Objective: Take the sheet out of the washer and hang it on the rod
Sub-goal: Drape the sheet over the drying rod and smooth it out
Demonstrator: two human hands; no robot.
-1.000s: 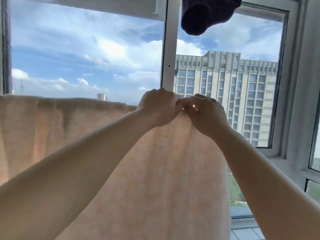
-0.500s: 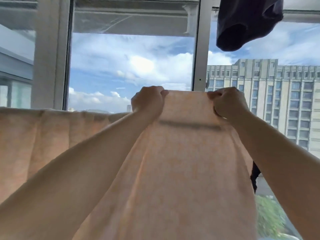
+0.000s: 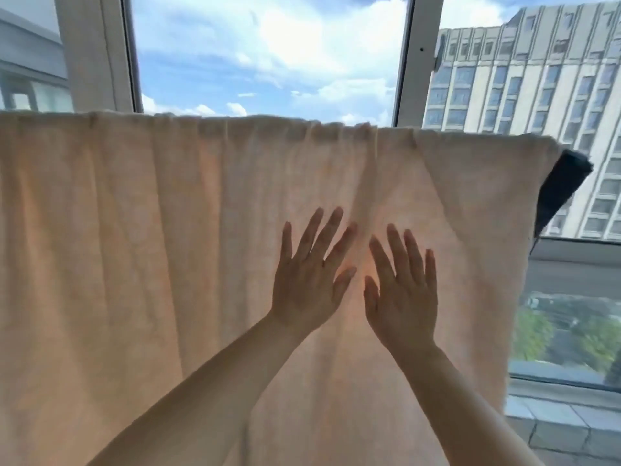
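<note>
Smoothing looks like the step in hand: the sheet [image 3: 168, 247] hangs draped over a rod hidden under its top fold, running across the frame from the left edge to the upper right, where a dark cloth [image 3: 561, 186] peeks out behind its corner. The left hand [image 3: 307, 280] and right hand [image 3: 401, 290] lie flat at centre frame, fingers straight and spread, each grip apart and holding nothing; whether the palms press the fabric or hover just off it I cannot tell.

Risk, as I judge it: a hard downward stroke could drag the near side down, leave the drape uneven and let the sheet slide off the rod. Gathers along the top edge may dry creased.

Half a second earlier both hands pinched the top edge; now they have let go and dropped lower, open.
</note>
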